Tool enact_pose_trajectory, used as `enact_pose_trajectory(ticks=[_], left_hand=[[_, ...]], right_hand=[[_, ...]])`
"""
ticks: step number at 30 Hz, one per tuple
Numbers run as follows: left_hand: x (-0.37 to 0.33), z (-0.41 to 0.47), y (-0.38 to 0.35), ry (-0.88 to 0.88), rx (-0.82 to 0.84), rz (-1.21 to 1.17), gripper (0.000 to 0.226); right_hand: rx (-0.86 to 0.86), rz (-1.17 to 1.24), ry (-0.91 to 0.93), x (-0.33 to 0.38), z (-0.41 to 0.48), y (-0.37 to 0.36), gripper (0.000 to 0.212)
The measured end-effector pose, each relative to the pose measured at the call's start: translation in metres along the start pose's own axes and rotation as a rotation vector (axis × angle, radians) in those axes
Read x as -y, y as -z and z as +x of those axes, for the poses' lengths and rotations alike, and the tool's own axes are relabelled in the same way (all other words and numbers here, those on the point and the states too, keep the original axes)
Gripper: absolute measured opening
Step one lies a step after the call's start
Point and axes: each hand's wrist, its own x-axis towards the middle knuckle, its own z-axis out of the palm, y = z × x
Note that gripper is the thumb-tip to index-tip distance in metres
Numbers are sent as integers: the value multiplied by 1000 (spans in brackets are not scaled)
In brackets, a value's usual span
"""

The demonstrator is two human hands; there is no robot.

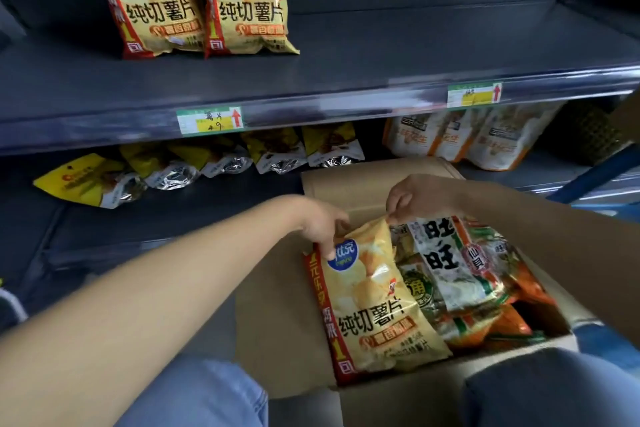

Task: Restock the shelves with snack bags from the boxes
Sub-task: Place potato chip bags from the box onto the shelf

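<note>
Head view: pinching chip bag (pixel 374 305) by its top corners, left hand (pixel 322 222) and right hand (pixel 415 198) alike, inside box (pixel 277 322); long axis hanging from grip; matching bags (pixel 194 0) on shelf (pixel 346 80) above box.

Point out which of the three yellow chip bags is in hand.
The chip bag in the cardboard box: the left hand and right hand hold its top edge. The other two bags stand side by side on the upper shelf, untouched.
</note>
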Motion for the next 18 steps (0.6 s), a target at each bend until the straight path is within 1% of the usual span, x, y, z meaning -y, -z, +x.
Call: enact_pose_trajectory(ticks=[2, 4, 6, 8, 10, 13, 16, 18], left_hand=[[-1, 6, -8, 49, 28, 78, 88], [-3, 10, -14, 67, 21, 100, 86], [-3, 11, -16, 75, 0, 70, 84], [-2, 9, -15, 80, -31, 6, 81], [0, 9, -12, 74, -60, -101, 69], [1, 13, -13, 46, -65, -255, 50], [-1, 15, -14, 24, -81, -421, 45], [-2, 19, -15, 10, -117, -585, 45]], right_hand=[[117, 148, -29, -8, -5, -6, 16], [219, 259, -67, -9, -7, -10, 19], [250, 291, -80, -7, -7, -15, 25], [209, 294, -84, -4, -5, -18, 25], [153, 321, -92, -3, -2, -21, 19], [121, 486, -127, -5, 1, -26, 5], [41, 524, -149, -12, 2, -26, 17], [-53, 526, -164, -22, 1, -21, 17]])
